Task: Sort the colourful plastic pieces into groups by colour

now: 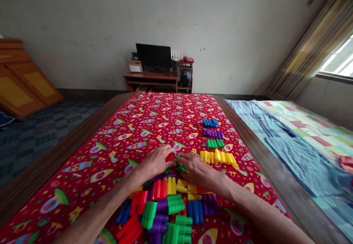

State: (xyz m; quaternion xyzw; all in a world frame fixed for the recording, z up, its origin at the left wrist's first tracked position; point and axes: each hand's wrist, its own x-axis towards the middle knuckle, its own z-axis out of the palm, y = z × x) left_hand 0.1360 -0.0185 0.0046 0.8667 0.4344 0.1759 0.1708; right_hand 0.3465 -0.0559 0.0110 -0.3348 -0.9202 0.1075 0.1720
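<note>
At the far edge of a mixed pile of plastic toy building blocks (160, 189), my two hands nearly meet. My left hand (156, 159) has its fingers curled round a red building block (170, 157), which shows only in part. My right hand (197, 168) is closed over a green building block (181, 166), mostly covered by the fingers. Right beyond my right hand lies a row of yellow blocks (217, 157). Behind it are shorter rows of green blocks (215, 143), purple blocks (213, 133) and blue blocks (210, 123).
A red patterned cloth (154, 126) covers the middle of the long table, with brown wood (91, 130) along both sides. Beyond stands a desk (150, 76) with a monitor (153, 56). On the right is a bed (298, 137); on the left, a wooden cabinet (24, 78).
</note>
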